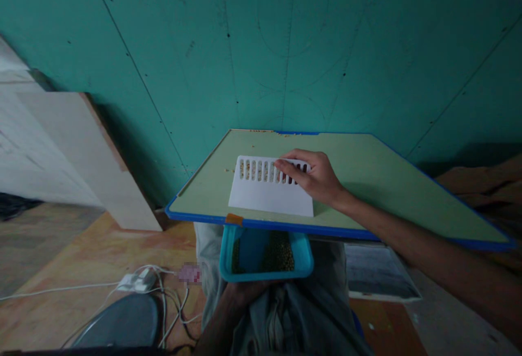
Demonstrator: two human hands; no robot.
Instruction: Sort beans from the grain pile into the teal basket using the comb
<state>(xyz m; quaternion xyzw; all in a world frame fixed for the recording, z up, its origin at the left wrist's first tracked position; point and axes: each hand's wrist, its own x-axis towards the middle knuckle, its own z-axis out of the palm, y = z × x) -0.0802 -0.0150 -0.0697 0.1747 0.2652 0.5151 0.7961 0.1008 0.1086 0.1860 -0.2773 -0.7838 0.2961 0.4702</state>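
Observation:
My right hand (312, 174) is closed on the upper right edge of a white slotted plastic sheet (271, 197), thumb in front. The sheet is tilted on the pale green tabletop (359, 166), near its front edge. Through its row of slots, small tan grains show. Below the table edge, a blue plastic tub (248, 253) with green and tan grains (281, 253) inside sits over the lap. My left hand (248, 293) holds the tub from beneath at its near side, its fingers mostly hidden.
More loose grains (261, 131) lie along the table's back edge against the green wall (261, 46). Orange tape (234, 219) marks the blue front edging. At lower left are a power strip with white cables (138, 280) and a dark grey stool-like seat (122, 320). Boards (93, 155) lean left.

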